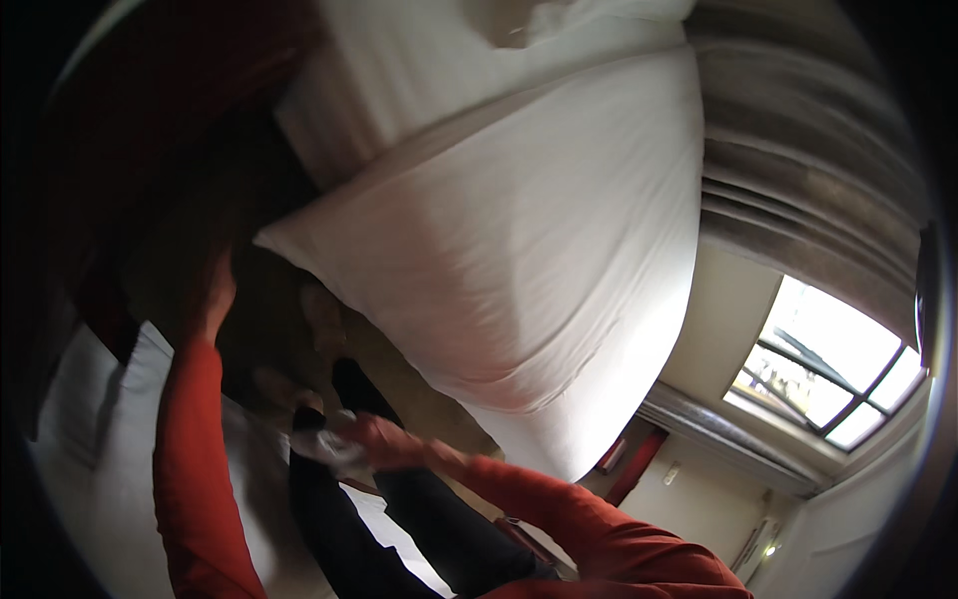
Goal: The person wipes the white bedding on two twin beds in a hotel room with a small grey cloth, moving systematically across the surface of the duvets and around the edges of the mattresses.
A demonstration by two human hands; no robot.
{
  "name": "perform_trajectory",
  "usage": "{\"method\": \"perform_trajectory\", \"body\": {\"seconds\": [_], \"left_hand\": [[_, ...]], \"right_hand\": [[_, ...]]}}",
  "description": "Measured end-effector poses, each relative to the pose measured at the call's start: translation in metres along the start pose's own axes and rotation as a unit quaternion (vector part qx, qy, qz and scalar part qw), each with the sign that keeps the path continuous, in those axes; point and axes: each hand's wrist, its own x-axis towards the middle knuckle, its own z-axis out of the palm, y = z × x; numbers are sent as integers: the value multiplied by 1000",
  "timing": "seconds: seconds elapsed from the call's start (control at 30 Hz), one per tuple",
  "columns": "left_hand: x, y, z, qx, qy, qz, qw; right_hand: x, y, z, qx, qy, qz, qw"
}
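My right hand (385, 443) is in front of my black-trousered legs. It grips a blurred, pale, translucent object (329, 447), perhaps crumpled plastic; motion blur hides its exact kind. My left hand (218, 273) reaches forward into deep shadow; its wrist shows, but the fingers are lost in the dark. To the right of that hand, a large white duvet or sheet (524, 239) drapes over a bed, with one pointed corner hanging near the left wrist. Both my arms wear red sleeves.
White bedding (127, 434) lies at the lower left. My feet (323, 314) stand on a brownish floor (419, 397) between the two white areas. Grey curtains (808, 180), a window (823, 367) and a radiator (733, 434) are at the right. Something dark red (187, 75) fills the upper left.
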Motion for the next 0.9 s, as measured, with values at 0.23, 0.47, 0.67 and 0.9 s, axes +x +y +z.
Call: {"method": "perform_trajectory", "body": {"seconds": [0.23, 0.47, 0.67, 0.9], "left_hand": [[-32, 132, -108, -186, -72, -82, 976], [75, 298, -227, -137, 135, 152, 969], [137, 365, -222, 7, 12, 225, 974], [146, 301, -230, 97, -2, 264, 960]], "right_hand": [[-115, -152, -210, -141, 181, 56, 972], [-94, -151, -482, -444, 522, 54, 726], [-42, -14, -611, -399, 591, 277, 644], [-19, -31, -289, -127, 252, -37, 959]]}}
